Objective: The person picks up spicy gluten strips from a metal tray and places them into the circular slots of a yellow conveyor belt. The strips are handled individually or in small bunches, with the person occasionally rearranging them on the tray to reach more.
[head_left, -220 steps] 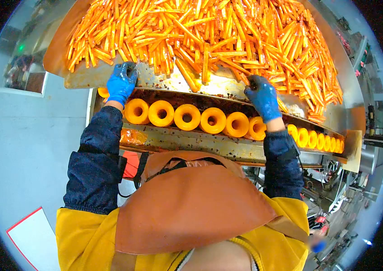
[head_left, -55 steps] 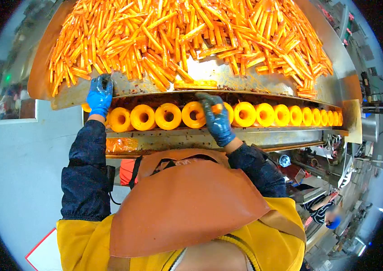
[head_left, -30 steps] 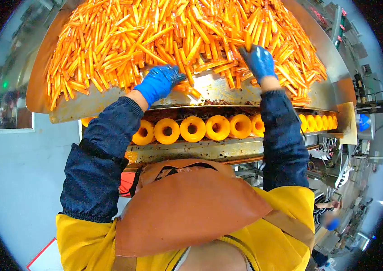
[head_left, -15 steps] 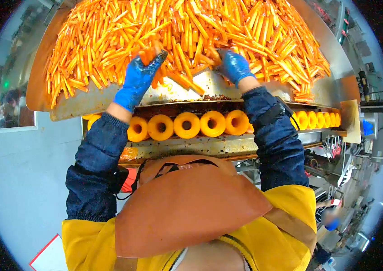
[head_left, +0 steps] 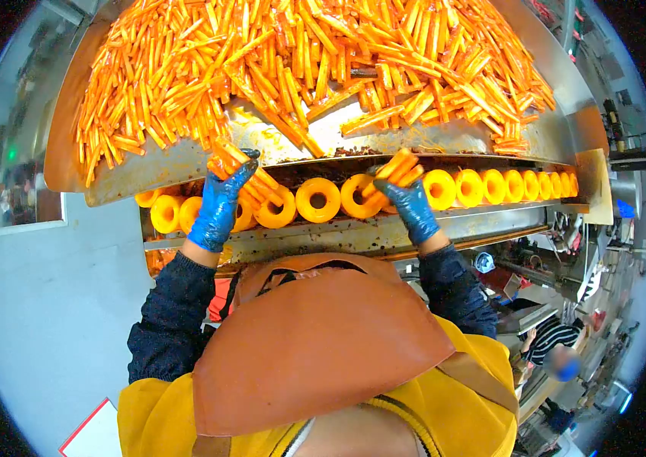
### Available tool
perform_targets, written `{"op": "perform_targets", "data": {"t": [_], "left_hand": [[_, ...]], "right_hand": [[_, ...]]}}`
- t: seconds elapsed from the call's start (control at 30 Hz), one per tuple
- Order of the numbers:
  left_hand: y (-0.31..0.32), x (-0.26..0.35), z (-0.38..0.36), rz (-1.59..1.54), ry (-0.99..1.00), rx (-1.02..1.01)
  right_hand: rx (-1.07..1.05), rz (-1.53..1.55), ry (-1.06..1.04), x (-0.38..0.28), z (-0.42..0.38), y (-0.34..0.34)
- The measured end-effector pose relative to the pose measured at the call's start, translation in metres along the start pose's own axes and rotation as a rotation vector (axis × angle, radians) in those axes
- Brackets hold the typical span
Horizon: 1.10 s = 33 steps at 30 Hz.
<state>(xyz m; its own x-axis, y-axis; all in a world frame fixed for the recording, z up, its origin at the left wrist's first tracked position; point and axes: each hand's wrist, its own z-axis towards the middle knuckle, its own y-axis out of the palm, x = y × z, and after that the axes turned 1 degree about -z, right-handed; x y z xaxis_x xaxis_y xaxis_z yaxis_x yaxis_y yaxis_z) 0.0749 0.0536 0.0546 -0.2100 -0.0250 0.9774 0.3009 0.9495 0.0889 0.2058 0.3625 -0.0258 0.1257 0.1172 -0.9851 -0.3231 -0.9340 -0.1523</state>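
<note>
My left hand (head_left: 221, 204), in a blue glove, is closed round several orange, oily-looking sticks (head_left: 259, 183); their kind I cannot make out. It is over a row of yellow ring-shaped cups (head_left: 317, 200). My right hand (head_left: 409, 203), gloved in blue too, grips a smaller bunch of the same sticks (head_left: 398, 167) above the row, farther right. Beyond both hands, a large heap of orange sticks (head_left: 300, 61) lies on a metal tray (head_left: 483, 139). The sticks in my hands partly cover the cups beneath.
A metal ledge (head_left: 323, 241) runs along the near side of the cups. A tan board (head_left: 593, 186) stands at the row's right end. Another person (head_left: 555, 343) is among equipment at the lower right. A pale blue surface (head_left: 56, 305) spreads out at left.
Both hands have drawn back from the heap toward me, each with a bunch of orange sticks, and are now over the cups. More bare tray shows where they were.
</note>
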Motion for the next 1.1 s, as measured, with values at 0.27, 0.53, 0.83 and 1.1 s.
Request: {"op": "perform_targets", "data": {"t": [0.27,0.53,0.83,1.1], "left_hand": [[0.007,-0.005,-0.015,-0.024,-0.06,0.024],[0.013,-0.004,-0.026,0.011,-0.054,0.023],[0.009,-0.018,-0.027,0.0,-0.098,0.083],[0.026,-0.028,-0.025,0.177,0.221,-0.279]], "right_hand": [[0.333,-0.111,0.023,0.009,-0.016,-0.01],[0.075,-0.303,0.138,-0.015,-0.019,0.023],[-0.171,-0.078,-0.053,-0.026,-0.004,0.072],[-0.283,-0.3,-0.438,-0.072,-0.007,0.087]]}}
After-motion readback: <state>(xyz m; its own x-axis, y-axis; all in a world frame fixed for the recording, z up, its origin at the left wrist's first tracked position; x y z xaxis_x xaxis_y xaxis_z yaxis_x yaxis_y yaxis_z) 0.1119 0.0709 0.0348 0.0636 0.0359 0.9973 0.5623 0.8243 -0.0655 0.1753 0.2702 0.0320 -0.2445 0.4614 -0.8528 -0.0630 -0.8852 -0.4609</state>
